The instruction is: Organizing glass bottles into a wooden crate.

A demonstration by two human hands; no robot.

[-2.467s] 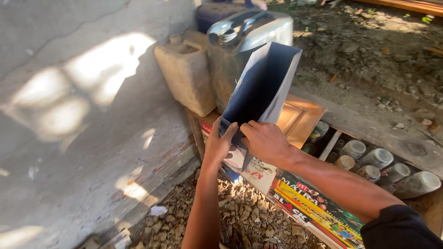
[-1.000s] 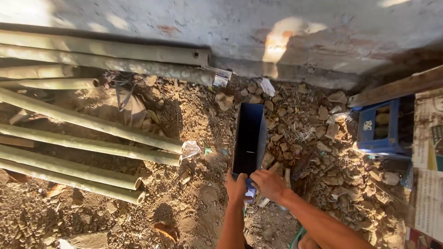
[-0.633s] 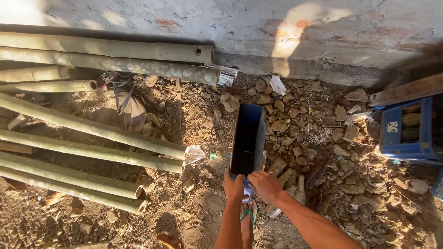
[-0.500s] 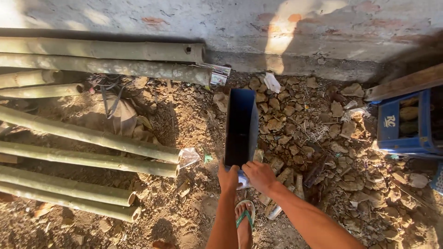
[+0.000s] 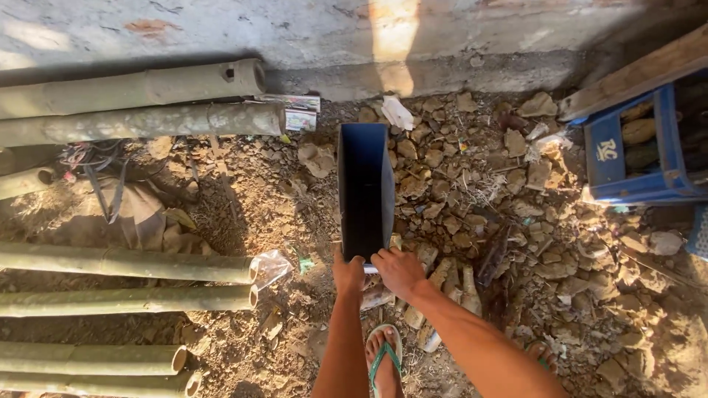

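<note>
Both hands held a dark blue folded sheet over the rubble ground.

The left hand [image 5: 348, 273] and the right hand [image 5: 398, 270] gripped the near end of the folded sheet [image 5: 363, 190], which pointed toward the wall [image 5: 310, 29]; it looked like a trough, perhaps of card. Bamboo poles [image 5: 125, 262] lay at the left edge of the ground, and a blue crate [image 5: 618, 151] stood at the right edge.
</note>
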